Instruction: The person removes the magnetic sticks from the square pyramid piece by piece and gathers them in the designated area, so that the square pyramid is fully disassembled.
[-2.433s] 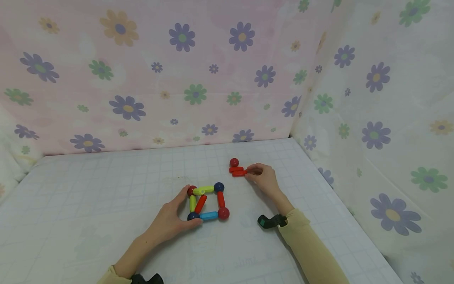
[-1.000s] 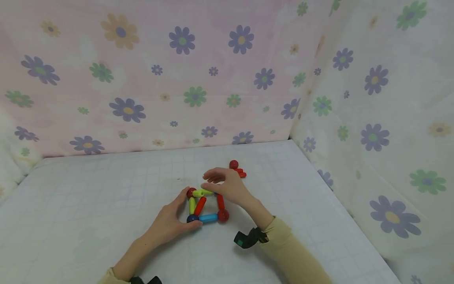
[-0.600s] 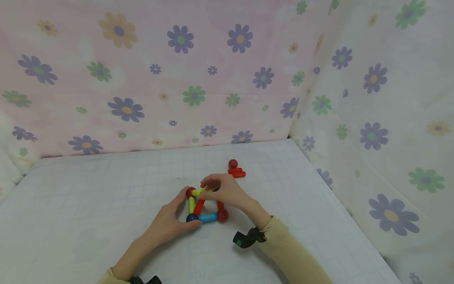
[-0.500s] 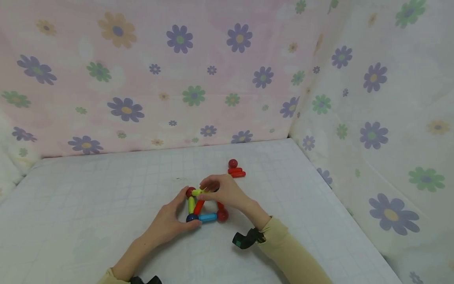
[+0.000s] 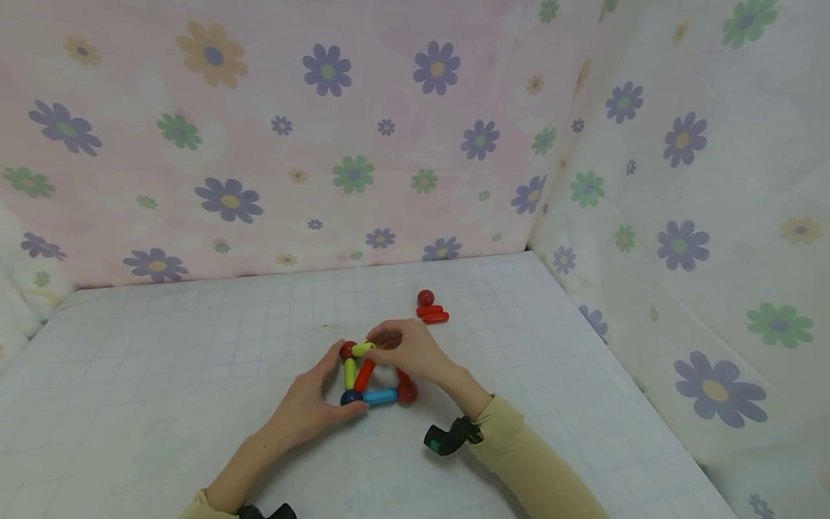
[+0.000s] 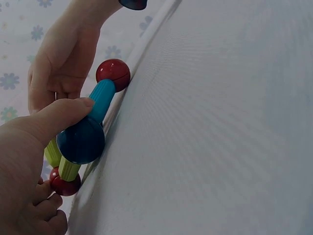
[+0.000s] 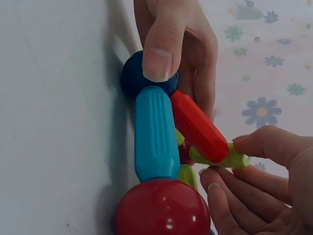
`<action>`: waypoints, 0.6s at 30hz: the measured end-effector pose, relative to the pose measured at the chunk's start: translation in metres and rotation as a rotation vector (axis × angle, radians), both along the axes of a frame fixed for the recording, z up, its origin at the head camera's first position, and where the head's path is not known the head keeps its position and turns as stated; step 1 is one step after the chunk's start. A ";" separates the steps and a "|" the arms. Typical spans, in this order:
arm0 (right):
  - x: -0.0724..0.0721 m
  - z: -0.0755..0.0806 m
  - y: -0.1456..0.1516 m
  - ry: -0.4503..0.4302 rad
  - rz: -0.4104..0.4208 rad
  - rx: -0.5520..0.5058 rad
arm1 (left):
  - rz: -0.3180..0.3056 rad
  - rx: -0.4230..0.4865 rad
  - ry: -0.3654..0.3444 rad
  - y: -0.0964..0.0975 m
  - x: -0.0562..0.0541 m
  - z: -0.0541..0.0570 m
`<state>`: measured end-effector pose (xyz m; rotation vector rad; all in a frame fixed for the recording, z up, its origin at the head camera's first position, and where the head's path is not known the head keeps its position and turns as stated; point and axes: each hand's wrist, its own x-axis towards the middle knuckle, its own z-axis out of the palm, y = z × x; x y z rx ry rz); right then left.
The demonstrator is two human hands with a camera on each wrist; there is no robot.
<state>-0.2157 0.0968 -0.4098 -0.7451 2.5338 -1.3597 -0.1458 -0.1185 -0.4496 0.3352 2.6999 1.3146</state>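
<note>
In the head view a square frame of magnetic rods and balls lies on the table. My left hand (image 5: 305, 400) holds its left side, thumb on the near dark blue ball (image 5: 351, 398) and fingers at the far red ball (image 5: 348, 350). With thumb and fingers, my right hand (image 5: 415, 351) pinches the free end of a yellow-green rod (image 7: 205, 154) that sticks out from that red ball. A red rod (image 7: 200, 128) slants up from the dark blue ball, its tip close to the pinched rod. A blue rod (image 5: 380, 396) runs to the near red ball (image 5: 407, 391). My right hand covers the far right corner.
Beyond the frame, a loose red ball (image 5: 426, 298) lies beside two loose red rods (image 5: 433, 314). The white table (image 5: 162, 346) meets flowered cloth walls (image 5: 272, 180) at the back and right. Dark wrist devices (image 5: 447, 437) sit on both wrists.
My right hand has come left from the loose red rods to the frame and taken hold of the yellow-green rod, whose free end is now slightly raised. My left hand stays in place.
</note>
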 end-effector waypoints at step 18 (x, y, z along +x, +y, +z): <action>-0.001 -0.005 0.000 -0.006 -0.069 -0.030 | 0.006 -0.008 -0.002 0.001 0.000 0.000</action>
